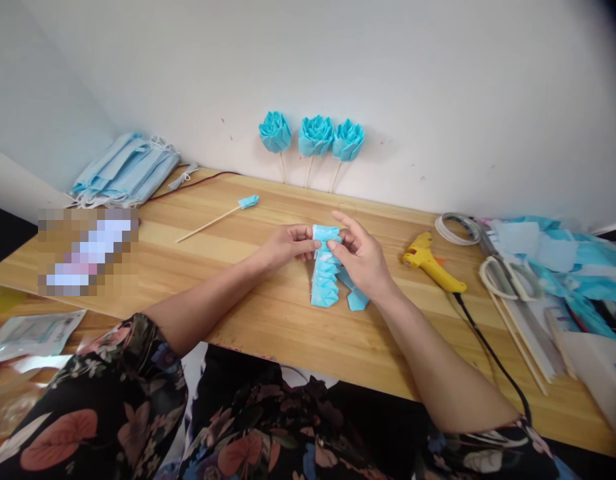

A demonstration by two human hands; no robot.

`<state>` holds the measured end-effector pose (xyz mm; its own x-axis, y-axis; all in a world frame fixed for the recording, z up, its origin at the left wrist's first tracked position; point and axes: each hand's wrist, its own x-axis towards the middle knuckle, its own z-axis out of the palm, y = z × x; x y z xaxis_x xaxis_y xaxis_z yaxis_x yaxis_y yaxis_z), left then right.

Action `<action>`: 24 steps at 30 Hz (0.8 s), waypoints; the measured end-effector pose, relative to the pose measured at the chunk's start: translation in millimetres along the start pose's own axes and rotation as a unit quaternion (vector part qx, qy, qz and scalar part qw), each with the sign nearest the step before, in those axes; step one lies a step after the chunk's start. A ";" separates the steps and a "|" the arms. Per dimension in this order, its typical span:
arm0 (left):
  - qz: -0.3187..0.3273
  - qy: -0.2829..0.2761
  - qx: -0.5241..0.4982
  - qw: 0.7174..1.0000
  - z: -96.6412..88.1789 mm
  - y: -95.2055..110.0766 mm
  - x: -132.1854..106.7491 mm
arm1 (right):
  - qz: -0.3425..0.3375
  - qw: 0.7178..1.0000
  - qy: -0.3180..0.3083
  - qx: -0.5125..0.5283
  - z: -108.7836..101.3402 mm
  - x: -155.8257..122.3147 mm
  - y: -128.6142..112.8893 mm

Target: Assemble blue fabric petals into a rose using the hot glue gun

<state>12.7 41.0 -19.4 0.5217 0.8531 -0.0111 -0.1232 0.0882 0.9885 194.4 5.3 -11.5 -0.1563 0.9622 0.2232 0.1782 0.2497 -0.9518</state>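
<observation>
Between my two hands is a folded blue strip [326, 275], pleated into overlapping points, its lower end hanging toward the wooden table. My left hand [291, 245] pinches its upper left edge. With thumb and fingers, my right hand [361, 253] grips the upper right edge, the index finger raised. A second folded blue piece [358, 299] lies partly under my right hand. Left of my hands, a thin wooden stick [208, 224] with a small blue wrapped tip [249, 201] rests on the table. Three blue flowers on sticks [316, 136] lean against the wall behind.
A yellow glue gun [432, 263] with a black cord lies right of my hands. Beyond it are a tape roll [458, 229], white-handled scissors [511, 279] and blue scraps [583, 257]. Stacked blue face masks [125, 170] sit at the back left, near a blurred-out object [88, 253].
</observation>
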 end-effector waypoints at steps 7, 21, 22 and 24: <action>-0.005 0.072 -0.058 0.996 -2.2 1.6 1.0 | 0.067 0.996 0.031 0.055 -1.1 0.6 0.9; 0.038 0.047 -0.048 0.997 -1.0 -4.1 5.0 | 0.044 0.998 0.002 0.036 3.6 0.7 7.0; 0.041 0.044 -0.050 0.997 -1.0 -4.5 5.0 | 0.038 0.999 -0.001 0.033 4.1 0.7 7.5; 0.043 0.028 -0.052 0.997 -0.5 -5.0 4.9 | 0.027 0.999 0.000 0.023 4.7 0.4 8.0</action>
<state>15.5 44.9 -24.5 0.4580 0.8868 0.0620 -0.2533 0.0633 0.9653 191.2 7.2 -20.0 -0.1475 0.9741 0.1713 0.1419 0.1922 -0.9710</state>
